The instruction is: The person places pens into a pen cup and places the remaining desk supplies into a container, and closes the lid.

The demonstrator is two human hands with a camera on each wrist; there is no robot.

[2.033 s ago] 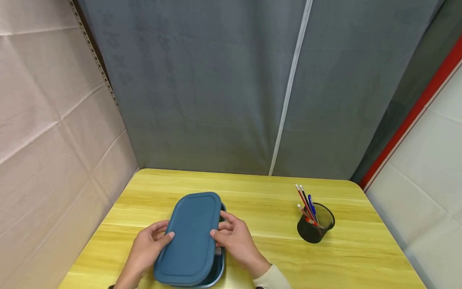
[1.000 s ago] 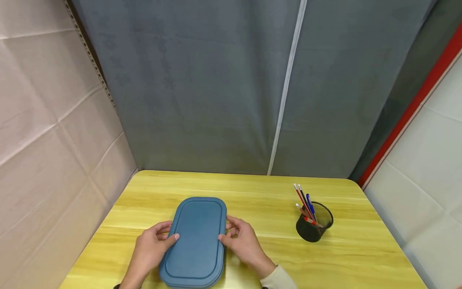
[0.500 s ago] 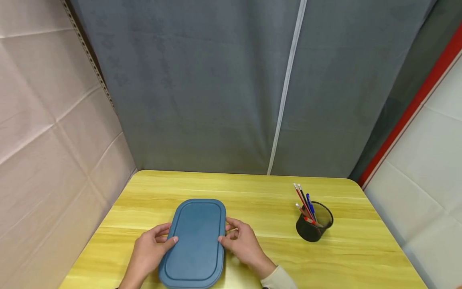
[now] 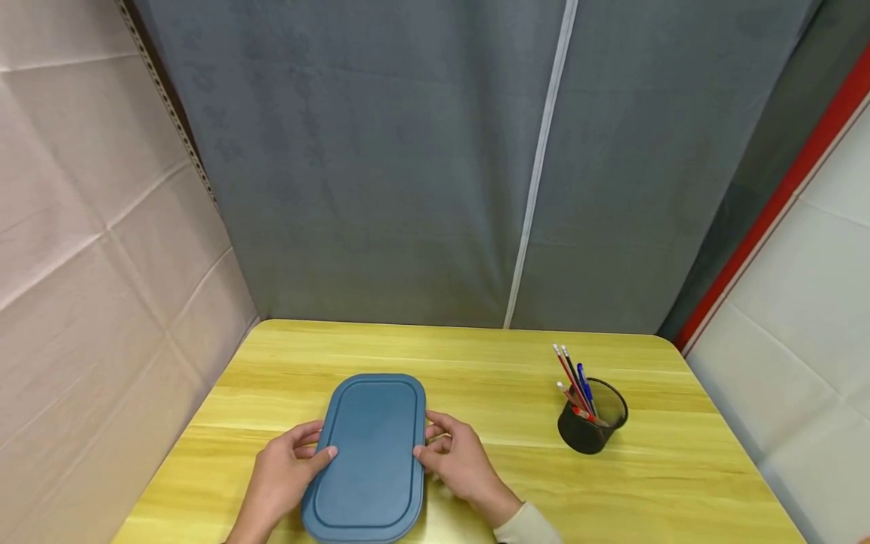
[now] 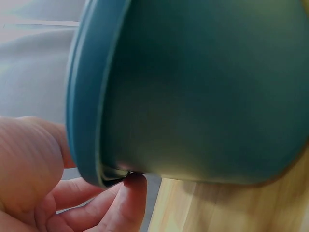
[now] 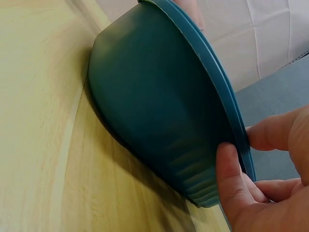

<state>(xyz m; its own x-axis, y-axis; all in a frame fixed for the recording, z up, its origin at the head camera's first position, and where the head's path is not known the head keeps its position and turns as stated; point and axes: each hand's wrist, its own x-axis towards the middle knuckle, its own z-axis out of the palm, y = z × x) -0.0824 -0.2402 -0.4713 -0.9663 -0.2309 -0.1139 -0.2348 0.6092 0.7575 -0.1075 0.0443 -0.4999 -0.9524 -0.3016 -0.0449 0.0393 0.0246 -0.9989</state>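
A blue rectangular food container (image 5: 193,96) stands on the table, its blue lid (image 4: 370,453) seated over the top. At the lid's left edge my left hand (image 4: 280,468) has its thumb on top and its fingers under the rim. My right hand (image 4: 462,465) pinches the opposite edge the same way. In the right wrist view the right thumb and fingers close round the lid's rim (image 6: 212,63), above the container's ribbed side. What lies inside the container is hidden by the lid.
A black mesh pen cup (image 4: 586,431) with several pencils and a blue pen (image 4: 586,385) stands on the right side of the yellow wood table (image 4: 503,378). A grey curtain (image 4: 381,189) hangs behind, and pale cloth walls flank both sides.
Two seconds ago the lid lay askew, with the container's open right side showing. It has since shifted right and down onto the container. Both hands have kept to its edges, barely moving lately.
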